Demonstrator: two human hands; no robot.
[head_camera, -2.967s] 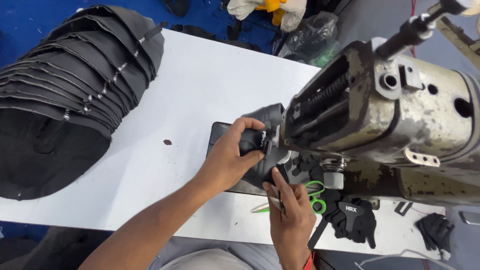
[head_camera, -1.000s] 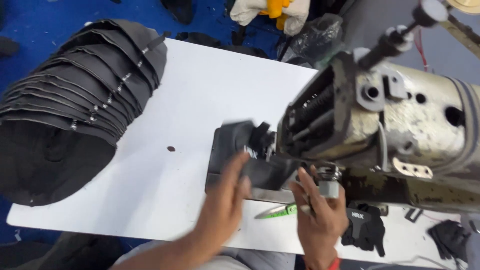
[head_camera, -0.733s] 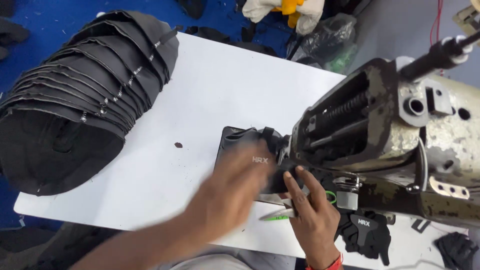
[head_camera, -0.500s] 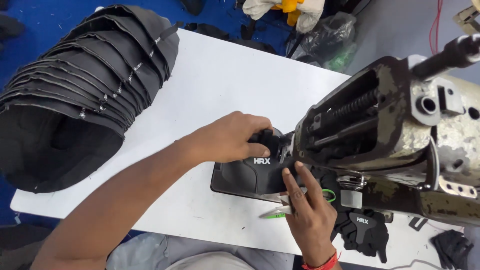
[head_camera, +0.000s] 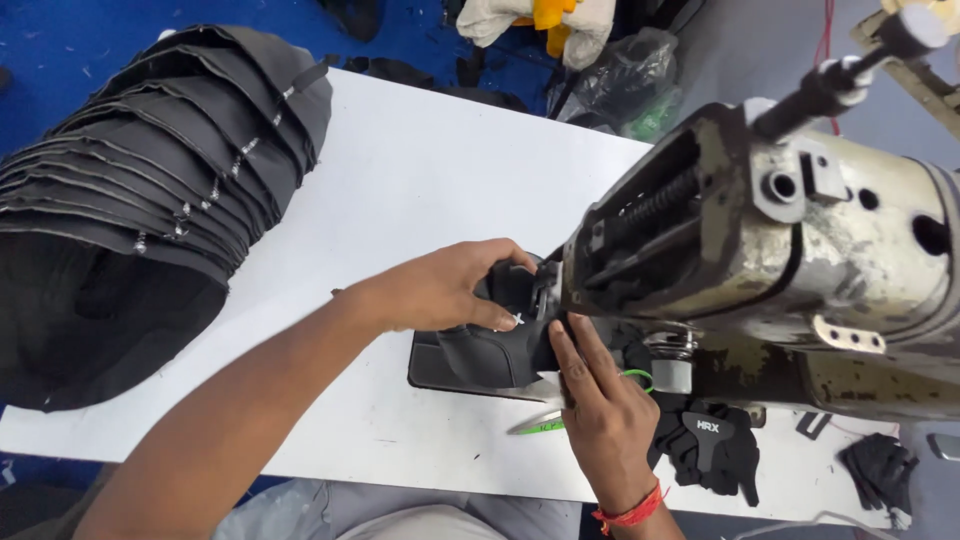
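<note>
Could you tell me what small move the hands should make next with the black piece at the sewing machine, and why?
Probably ease the black piece forward under the sewing machine: the left hand grips its top and the right hand presses its edge flat beside the machine head.

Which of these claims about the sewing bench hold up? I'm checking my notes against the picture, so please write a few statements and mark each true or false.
1. The left hand grips the black fabric piece at the sewing machine. True.
2. The right hand holds the green-handled snips. False: the snips lie on the white table beside that hand, whose fingers press on the fabric.
3. The stack of black caps sits at the table's left end. True.
4. The right wrist is bare. False: it wears a red thread band.
</note>
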